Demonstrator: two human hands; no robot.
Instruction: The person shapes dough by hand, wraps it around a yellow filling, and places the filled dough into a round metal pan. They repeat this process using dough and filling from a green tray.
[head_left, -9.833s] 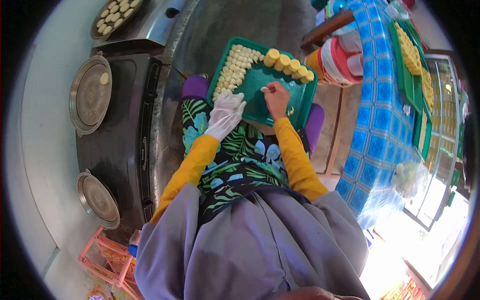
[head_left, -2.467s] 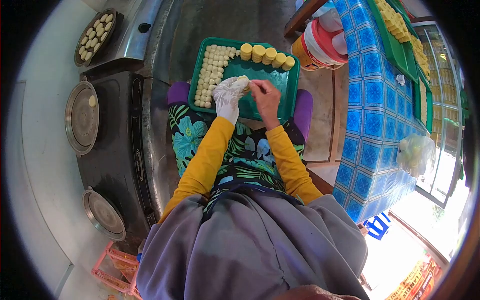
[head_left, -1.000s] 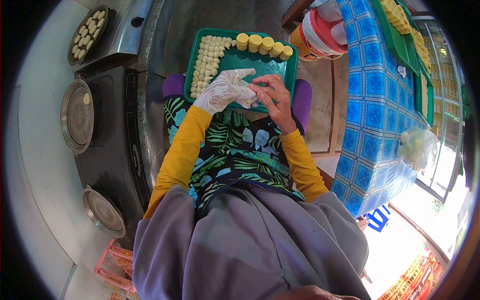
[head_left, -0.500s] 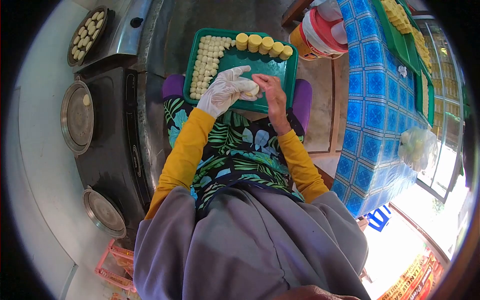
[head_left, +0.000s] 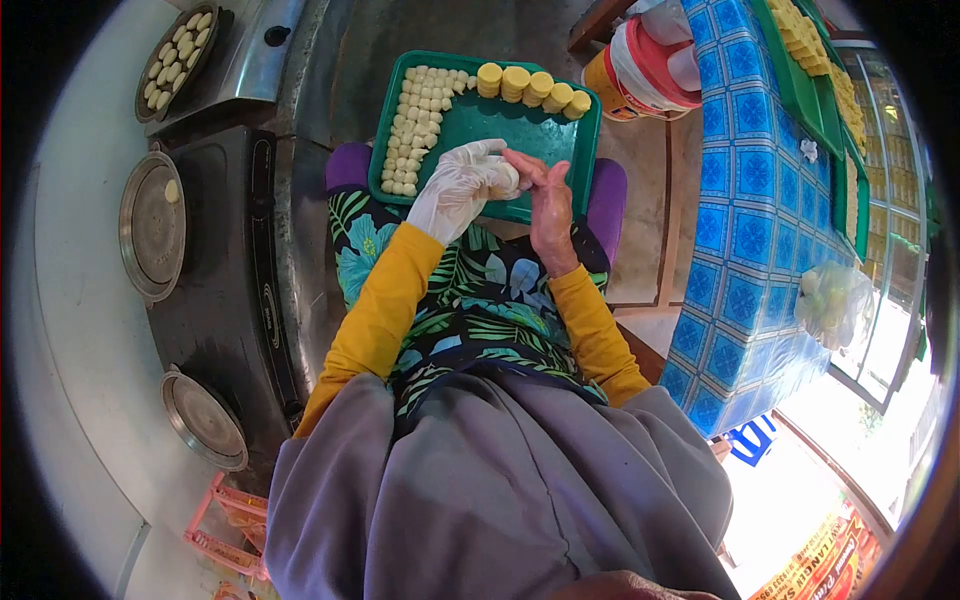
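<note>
My left hand (head_left: pixel 465 185), in a thin white glove, is closed around a piece of pale dough (head_left: pixel 522 183), most of it hidden by the fingers. Against its fingertips rests my bare right hand (head_left: pixel 550 210), fingers stretched out and thumb raised. Both hands are over the near edge of a green tray (head_left: pixel 490 133) on my lap. Rows of small white dough balls (head_left: pixel 415 120) fill the tray's left side. Along its far edge stand short stacks of yellow discs (head_left: pixel 515 82).
To the left is a dark stove (head_left: pixel 215 270) bearing round metal lids (head_left: pixel 150 235); beyond it, a pan (head_left: pixel 150 105) holds oval pale pieces. At right, a table with a blue patterned cloth (head_left: pixel 735 240) carries green trays (head_left: pixel 800 95) and a plastic bag (head_left: pixel 832 305). A bucket (head_left: pixel 625 80) stands beside it.
My left hand has shifted slightly right, and its raised fingers have folded in toward my right hand. The right thumb now stands apart from the fingers. Less dough shows.
</note>
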